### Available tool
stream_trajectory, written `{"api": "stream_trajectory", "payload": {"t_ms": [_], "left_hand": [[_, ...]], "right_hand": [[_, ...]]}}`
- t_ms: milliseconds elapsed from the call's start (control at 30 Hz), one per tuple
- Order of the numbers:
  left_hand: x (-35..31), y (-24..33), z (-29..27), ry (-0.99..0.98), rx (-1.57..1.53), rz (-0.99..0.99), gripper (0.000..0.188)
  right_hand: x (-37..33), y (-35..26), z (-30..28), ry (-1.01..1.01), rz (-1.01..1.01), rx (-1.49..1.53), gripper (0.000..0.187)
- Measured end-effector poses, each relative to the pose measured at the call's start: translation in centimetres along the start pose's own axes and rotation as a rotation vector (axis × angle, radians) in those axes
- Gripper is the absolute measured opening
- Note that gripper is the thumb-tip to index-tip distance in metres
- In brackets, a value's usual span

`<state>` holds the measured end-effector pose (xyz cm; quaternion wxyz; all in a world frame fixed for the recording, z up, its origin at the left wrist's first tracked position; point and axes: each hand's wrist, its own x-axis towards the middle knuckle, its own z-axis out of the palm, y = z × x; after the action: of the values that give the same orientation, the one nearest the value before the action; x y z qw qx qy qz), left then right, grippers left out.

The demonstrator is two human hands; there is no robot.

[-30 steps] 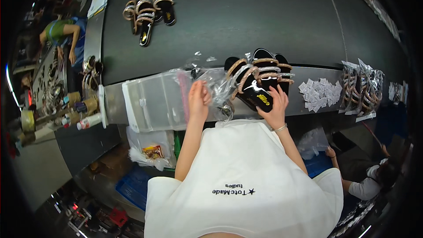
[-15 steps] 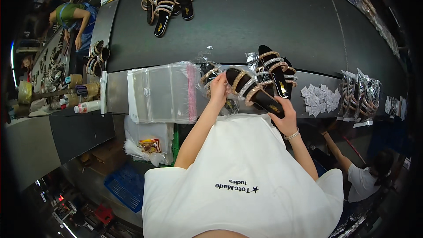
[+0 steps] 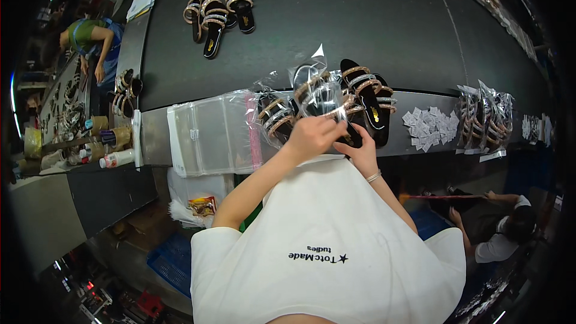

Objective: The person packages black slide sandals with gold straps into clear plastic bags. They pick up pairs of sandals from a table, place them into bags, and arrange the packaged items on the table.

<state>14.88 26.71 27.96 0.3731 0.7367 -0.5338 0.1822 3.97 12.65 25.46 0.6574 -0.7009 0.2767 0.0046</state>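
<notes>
A black slide sandal (image 3: 350, 135) with glittery rose-gold and silver straps points away from me, its toe part inside a clear plastic bag (image 3: 317, 67). My left hand (image 3: 316, 136) is closed on the bag's near edge, over the sandal. Around the sandal's heel end, my right hand (image 3: 362, 151) is closed. Just left lies another strapped sandal (image 3: 275, 117) in clear plastic. Close on the right, one loose sandal (image 3: 367, 93) overlaps another loose sandal (image 3: 384, 126). The bag and my fingers partly hide the held sandal.
A stack of clear bags (image 3: 213, 135) lies left of my hands. Small white paper slips (image 3: 431, 128) and bagged sandals (image 3: 487, 121) are on the right. More sandals (image 3: 213, 21) stand on the dark belt (image 3: 288, 18). Other people (image 3: 90, 39) are at far left and lower right.
The sandal has gone toe first into the clear bag. My left hand has moved from its toe toward the heel, drawing the bag along. My right hand has shifted slightly left.
</notes>
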Motion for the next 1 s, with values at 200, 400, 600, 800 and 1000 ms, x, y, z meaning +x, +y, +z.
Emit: {"api": "stream_trajectory", "payload": {"t_ms": [200,400,600,800,1000], "left_hand": [[0.7,0.9,-1.2,-0.04,-0.041,0.036,0.022],[4.3,0.0,-3.4,0.381,-0.187,-0.513,0.011],[2.5,2.0,-1.4,-0.123,-0.096,0.25,0.019],[-3.4,-1.4,-4.2,0.185,-0.519,-0.789,0.046],[-7.8,-4.5,7.3,0.222,-0.892,-1.219,0.087]], "right_hand": [[1.1,-0.6,1.8,0.216,-0.331,-0.141,0.057],[0.5,-4.4,1.3,0.261,-0.752,-0.677,0.043],[3.3,-4.4,1.2,0.108,-0.472,-0.167,0.051],[1.1,-2.9,0.3,0.251,-0.391,-0.16,0.06],[1.6,3.4,-2.2,-0.235,-0.26,-0.528,0.044]]}}
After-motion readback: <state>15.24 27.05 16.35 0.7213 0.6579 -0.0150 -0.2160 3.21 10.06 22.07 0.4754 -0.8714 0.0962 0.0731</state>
